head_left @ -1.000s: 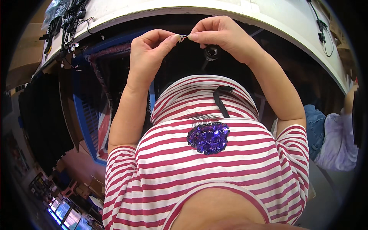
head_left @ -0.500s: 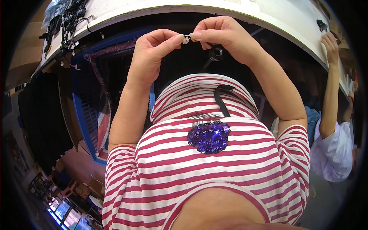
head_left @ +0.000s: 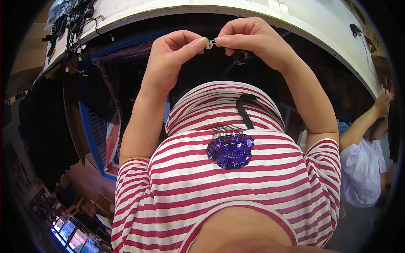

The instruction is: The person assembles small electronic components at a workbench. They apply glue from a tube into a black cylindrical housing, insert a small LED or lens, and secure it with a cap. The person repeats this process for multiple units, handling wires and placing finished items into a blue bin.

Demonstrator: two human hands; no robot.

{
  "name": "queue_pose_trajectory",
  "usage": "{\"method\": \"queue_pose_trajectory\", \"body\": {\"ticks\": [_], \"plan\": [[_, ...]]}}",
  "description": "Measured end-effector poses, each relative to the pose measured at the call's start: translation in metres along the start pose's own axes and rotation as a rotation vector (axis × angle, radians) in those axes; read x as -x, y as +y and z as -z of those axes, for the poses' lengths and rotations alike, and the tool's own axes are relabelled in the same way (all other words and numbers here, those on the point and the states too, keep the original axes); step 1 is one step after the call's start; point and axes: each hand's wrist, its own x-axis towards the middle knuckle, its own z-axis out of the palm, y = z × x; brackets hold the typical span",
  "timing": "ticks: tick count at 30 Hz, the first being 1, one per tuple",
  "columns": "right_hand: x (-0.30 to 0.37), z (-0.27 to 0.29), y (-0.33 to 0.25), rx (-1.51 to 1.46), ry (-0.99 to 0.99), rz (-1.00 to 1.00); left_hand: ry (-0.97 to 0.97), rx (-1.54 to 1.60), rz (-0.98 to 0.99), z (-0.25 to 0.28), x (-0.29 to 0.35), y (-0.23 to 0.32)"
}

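Observation:
My left hand [head_left: 172, 57] pinches a small whitish connector [head_left: 209, 45] between thumb and forefinger. My right hand [head_left: 258, 44], close beside it, has thumb and forefinger closed on the thin wires [head_left: 214, 42] that come out of the connector. Both hands are raised in front of me near the edge of the white table. Just below my right fingers hangs a round black device [head_left: 241, 57] with a glossy, lens-like face and a dark cable. Whether those thin wires belong to it cannot be seen.
A bundle of black cables [head_left: 76, 31] with small white ends hangs over the left edge of the white table [head_left: 168, 9]. Below stands a blue plastic crate [head_left: 90, 135]. On the right, a black part [head_left: 355, 30] lies near another person's hand [head_left: 383, 103].
My hands and the connector have shifted slightly right, and the black device with them. The other person's hand has moved away from the black part on the table, toward the lower right.

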Motion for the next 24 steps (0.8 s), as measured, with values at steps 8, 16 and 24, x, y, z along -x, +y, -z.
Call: {"method": "queue_pose_trajectory", "body": {"ticks": [8,16,24], "plan": [[0.0,0.001,0.001,0.007,-0.03,0.002,-0.066,-0.219,-0.033,0.002,0.0,0.008],[0.0,0.001,0.003,-0.227,-0.103,-0.203,-0.15,0.145,0.061,-0.001,0.0,0.001],[0.005,-0.026,0.013,-0.139,0.279,0.231,0.045,0.501,0.114,-0.013,-0.003,-0.02]]}}
